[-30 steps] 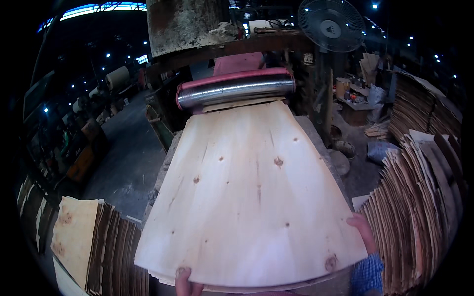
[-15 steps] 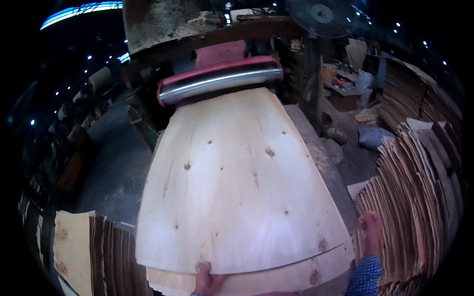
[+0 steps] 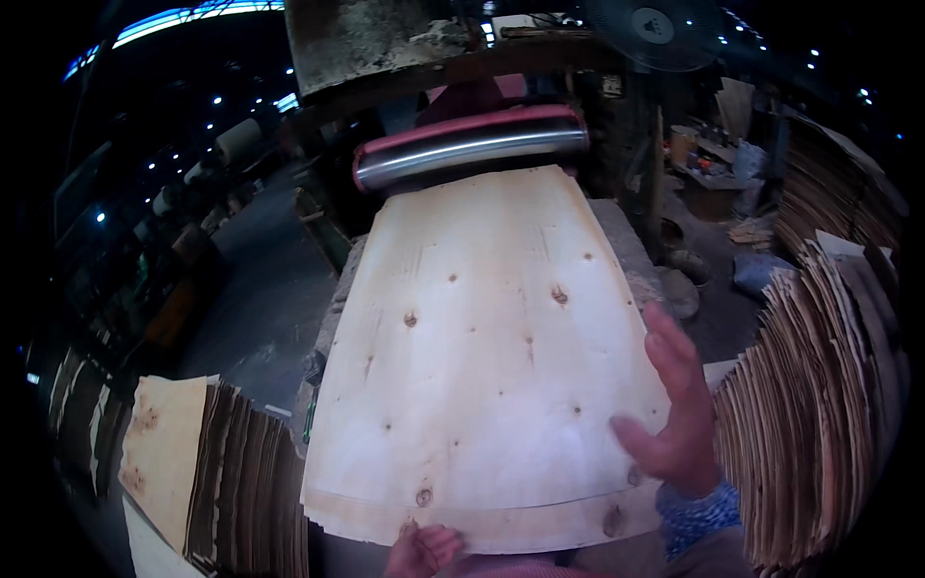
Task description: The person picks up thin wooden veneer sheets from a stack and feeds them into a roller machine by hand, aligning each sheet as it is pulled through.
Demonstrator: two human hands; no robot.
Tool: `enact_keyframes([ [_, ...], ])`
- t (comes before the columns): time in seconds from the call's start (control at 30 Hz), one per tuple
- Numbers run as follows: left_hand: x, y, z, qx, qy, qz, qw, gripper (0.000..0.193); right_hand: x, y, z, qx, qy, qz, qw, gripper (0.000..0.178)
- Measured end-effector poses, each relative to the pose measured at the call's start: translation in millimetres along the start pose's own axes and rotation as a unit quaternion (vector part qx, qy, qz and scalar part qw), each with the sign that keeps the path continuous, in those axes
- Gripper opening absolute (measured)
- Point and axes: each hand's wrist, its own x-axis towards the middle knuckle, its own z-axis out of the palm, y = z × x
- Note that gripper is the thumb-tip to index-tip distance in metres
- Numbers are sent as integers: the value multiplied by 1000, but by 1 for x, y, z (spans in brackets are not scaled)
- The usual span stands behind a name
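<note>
A wide pale wood veneer sheet [image 3: 491,366] with dark knots lies before me, its far end at a shiny metal roller [image 3: 472,152]. Beneath it, the near strip of another veneer sheet [image 3: 549,520] shows along the front. My left hand [image 3: 424,551] is at that front edge, fingers curled in loosely with nothing visible in them. Over the sheet's right edge, my right hand [image 3: 679,414] is raised and open, its thumb apart from its fingers. Whether it touches the wood I cannot tell.
Upright veneer stacks stand at my left [image 3: 241,472] and right [image 3: 800,405]. A fan [image 3: 655,27] is at the upper right. Past the table's right edge lie a grey sack [image 3: 756,273] and a cluttered bench [image 3: 713,178]. A dark floor [image 3: 260,289] extends on the left.
My left hand has let go of the upper sheet's near edge and moved to the lower sheet's edge. My right hand has come up from beside the right stack and opened. The view has shifted left.
</note>
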Motion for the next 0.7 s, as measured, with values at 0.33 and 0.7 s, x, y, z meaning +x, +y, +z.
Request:
enact_keyframes([
  [0.33, -34, 14, 100, 125, -356, 195, 905, 91, -105, 16, 200, 116, -168, 36, 978, 51],
  [0.7, -24, 72, -90, 475, -249, 46, 843, 45, 74, -160, 103, 432, -309, -79, 844, 43],
])
